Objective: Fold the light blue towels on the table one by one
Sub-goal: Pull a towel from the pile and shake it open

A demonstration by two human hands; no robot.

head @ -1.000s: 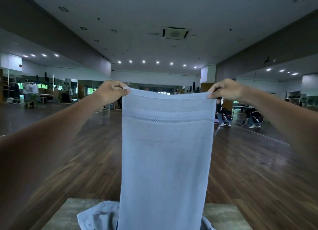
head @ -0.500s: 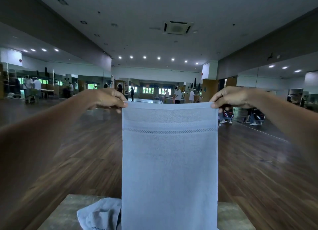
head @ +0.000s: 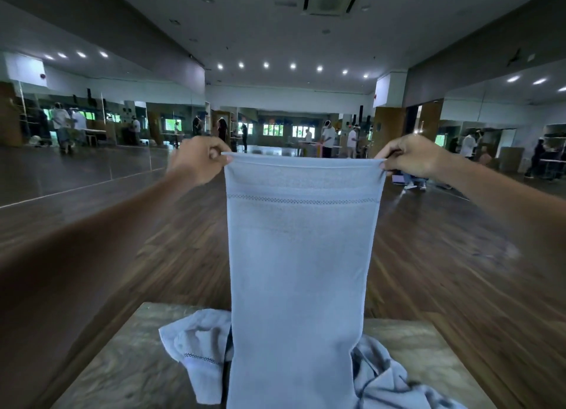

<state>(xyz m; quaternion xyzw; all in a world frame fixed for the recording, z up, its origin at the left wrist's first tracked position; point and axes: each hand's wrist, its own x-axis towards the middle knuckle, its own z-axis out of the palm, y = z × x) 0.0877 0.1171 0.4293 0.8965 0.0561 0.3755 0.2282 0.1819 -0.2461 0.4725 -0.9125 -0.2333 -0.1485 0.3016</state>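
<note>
A light blue towel (head: 298, 261) hangs straight down in front of me, stretched flat by its top edge. My left hand (head: 197, 159) pinches its top left corner and my right hand (head: 410, 159) pinches its top right corner, both arms held out. The towel's lower end reaches down over the table (head: 122, 375) and runs out of the frame. Behind it on the table lies a crumpled pile of light blue towels (head: 199, 350), partly hidden by the hanging one.
The table has a mottled brown-grey top with its far edge just beyond the pile. Past it stretches a dark wooden floor (head: 444, 255) in a large mirrored hall. Several people (head: 329, 137) stand far off at the back.
Both hands have come down with the towel's top edge. The view has tilted down, so more of the table and the crumpled pile shows.
</note>
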